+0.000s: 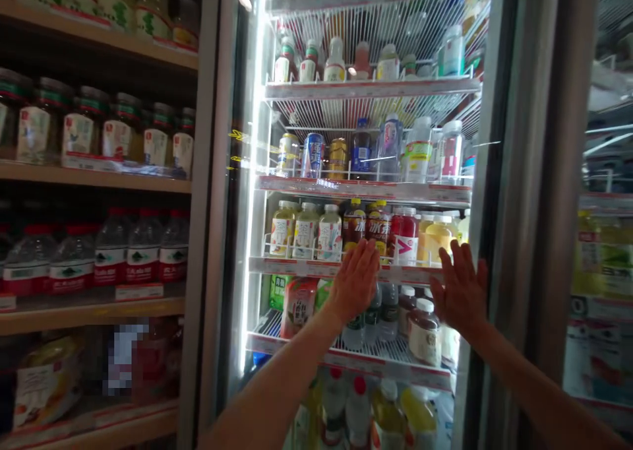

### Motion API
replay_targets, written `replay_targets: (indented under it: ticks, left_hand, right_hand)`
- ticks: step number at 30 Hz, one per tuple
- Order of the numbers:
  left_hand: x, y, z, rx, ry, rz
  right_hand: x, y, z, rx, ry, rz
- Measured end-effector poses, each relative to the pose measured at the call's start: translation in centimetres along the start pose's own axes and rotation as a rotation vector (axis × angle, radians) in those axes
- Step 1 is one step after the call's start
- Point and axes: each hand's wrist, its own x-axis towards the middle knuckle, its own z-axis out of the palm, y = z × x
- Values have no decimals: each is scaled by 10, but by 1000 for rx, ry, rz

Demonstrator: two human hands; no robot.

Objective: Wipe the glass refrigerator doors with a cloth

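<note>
A drinks fridge with a glass door (257, 173) stands in front of me, its lit wire shelves full of bottles and cans. My left hand (355, 280) is raised flat, fingers stretched upward, in front of the third shelf's edge (297, 266), just below two dark tea bottles (366, 229). My right hand (461, 290) is also flat with fingers spread, near the door's right side frame (487, 173), beside yellow drink bottles (435, 235). Both hands hold nothing. Whether they press on the glass I cannot tell.
Wooden shelves at the left carry jars (116, 130), water bottles (111, 249) and bagged goods (47, 381). A second fridge door (603, 239) stands at the right. Lower fridge shelves hold a brown jar (424, 331) and several bottles (356, 404).
</note>
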Motion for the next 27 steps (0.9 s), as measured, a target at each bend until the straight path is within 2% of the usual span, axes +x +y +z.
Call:
replay_targets:
  ticks: [1,3,6,8,9,11,12,14,16,18,20,21,22,25,27]
  left_hand:
    - [1,-9,-3,11,-1,14]
    - [-5,-47,-17,61,28,-67]
    - [-21,-119,-43,149,145,-313]
    - [-23,-147,-52,157,239,-509]
    - [-19,-150,-52,150,275,-589]
    - [-2,-133,-42,118,296,-639]
    - [10,-117,-34,97,274,-600]
    - [34,-78,-15,41,176,-402]
    - [52,-49,-2,-1,77,-209]
    - [61,-46,-2,-18,16,-42]
    - [58,-73,-14,-14,5,36]
    - [53,-95,-24,-6,15,4]
    - [46,-120,-35,13,43,-85]
    - [27,-186,-64,91,208,-566]
    - [24,-207,-70,119,317,-793]
  right_hand:
    - [0,1,-1,4,5,-15]
    - [0,3,-2,6,12,-38]
    - [0,2,0,-5,22,-20]
    - [-1,0,2,-13,14,7]
    - [-1,-1,3,-16,7,19]
    - [-1,-2,4,-14,3,29]
    - [-1,-3,4,-10,9,25]
    - [-1,-3,3,2,22,29]
    - [0,-2,2,16,23,36]
    - [1,-1,0,16,17,25]
    - [1,0,-1,2,13,-5]
    - [0,1,-1,-7,9,-17]
    - [0,1,0,-15,7,-21]
    - [-1,1,1,-25,2,-8]
    - [-1,-1,1,-17,-4,13]
